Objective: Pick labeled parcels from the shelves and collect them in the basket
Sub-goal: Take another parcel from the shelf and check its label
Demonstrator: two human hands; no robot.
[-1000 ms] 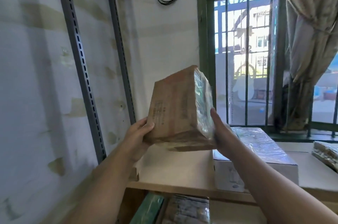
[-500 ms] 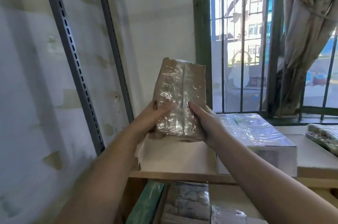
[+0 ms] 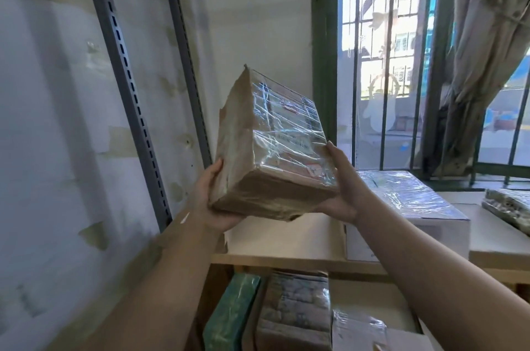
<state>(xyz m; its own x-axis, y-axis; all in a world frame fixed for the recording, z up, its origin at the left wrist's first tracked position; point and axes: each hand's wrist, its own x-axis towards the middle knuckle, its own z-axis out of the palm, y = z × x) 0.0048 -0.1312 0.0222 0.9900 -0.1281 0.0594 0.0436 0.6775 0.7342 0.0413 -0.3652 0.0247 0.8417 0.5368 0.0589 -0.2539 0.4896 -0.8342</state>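
- At the centre of the view, raised in front of a wall and a window, a brown cardboard parcel bound in shiny clear tape [image 3: 272,150] is held clear of the shelves. It is tilted so that one corner points toward the camera.
- Its taped upper face carries a white printed label [image 3: 292,145]. The lettering is too blurred to read.
- The left hand [image 3: 209,201] holds the parcel at its 8 o'clock corner, thumb lying up the side, fingers tucked beneath and hidden.
- The right hand [image 3: 344,187] holds the 4 o'clock corner, palm against the edge. One digit reaches up beside the taped face and the rest are underneath, out of sight.
- Below the parcel, at 6 o'clock, runs a pale wooden shelf board [image 3: 286,250].
- At 4 o'clock on that board sits a white carton covered in clear film [image 3: 407,207], just beside the right wrist. Another wrapped bundle [image 3: 507,207] lies at 3 o'clock, cut off by the frame edge.
- On the lower shelf at 6 o'clock stand a green wrapped packet [image 3: 232,313], a grey patterned packet [image 3: 295,313] next to it, and a film-covered box [image 3: 358,330].
- At 10 o'clock a grey slotted metal upright [image 3: 126,78] slants across a patchy white wall. At 1 o'clock is a green-barred window [image 3: 387,64], with a knotted beige curtain [image 3: 481,49] at 2 o'clock.
- No basket is in view.
- Progress, as a judgement: one parcel is picked and its label seems to be under check. Carrying it to the basket is not yet done, and several parcels sit on the shelves, so the task looks far from finished.
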